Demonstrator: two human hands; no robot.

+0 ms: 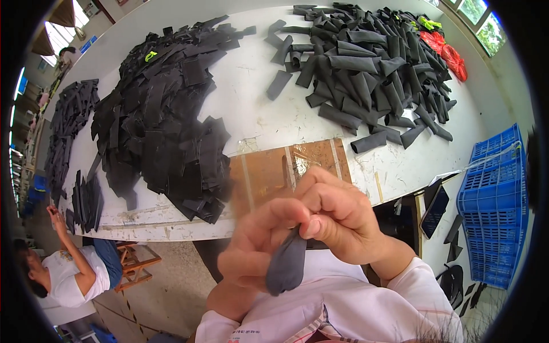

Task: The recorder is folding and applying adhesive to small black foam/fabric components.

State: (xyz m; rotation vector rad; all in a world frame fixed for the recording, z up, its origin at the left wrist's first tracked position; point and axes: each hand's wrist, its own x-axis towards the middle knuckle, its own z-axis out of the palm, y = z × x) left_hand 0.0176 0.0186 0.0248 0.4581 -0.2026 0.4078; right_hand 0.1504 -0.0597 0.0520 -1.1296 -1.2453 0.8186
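Note:
Close under the camera, my left hand and my right hand both grip one dark grey fabric piece. The piece hangs down between the fingers, pinched at its upper end by my right thumb and forefinger, with my left fingers curled around its side. Both hands are in front of the near edge of the white table, above my white-sleeved arms.
A large heap of flat black fabric pieces covers the table's left. A pile of rolled dark grey pieces lies at the right, with red items behind. A blue crate stands at the right. Another person sits at the lower left.

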